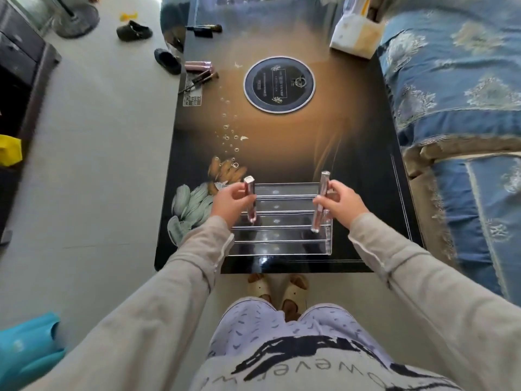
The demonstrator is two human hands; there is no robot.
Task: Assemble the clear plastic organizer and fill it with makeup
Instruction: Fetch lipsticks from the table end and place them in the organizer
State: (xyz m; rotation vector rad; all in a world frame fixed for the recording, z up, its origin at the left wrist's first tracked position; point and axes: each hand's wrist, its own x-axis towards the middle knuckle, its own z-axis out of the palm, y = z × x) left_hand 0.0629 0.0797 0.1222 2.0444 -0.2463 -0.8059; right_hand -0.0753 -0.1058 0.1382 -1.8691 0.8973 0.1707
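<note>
A clear plastic stepped organizer (279,221) with several tiers stands at the near edge of the dark glossy table (282,136). My left hand (229,203) grips an upright pinkish makeup tube (250,200) over the organizer's left end, its lower tip near a middle tier. My right hand (342,203) holds a second slim makeup tube (320,201), tilted slightly, with its base touching a tier at the right end. More makeup lies far left on the table: pink tubes (198,65), brushes (201,79) and a dark brush (204,29).
A round black disc (279,84) sits mid-table. A white and yellow bag (356,35) stands at the far right corner. A blue patterned sofa (456,108) runs along the right. Shoes (134,31) lie on the floor at left, and slippered feet (277,292) show below the table edge.
</note>
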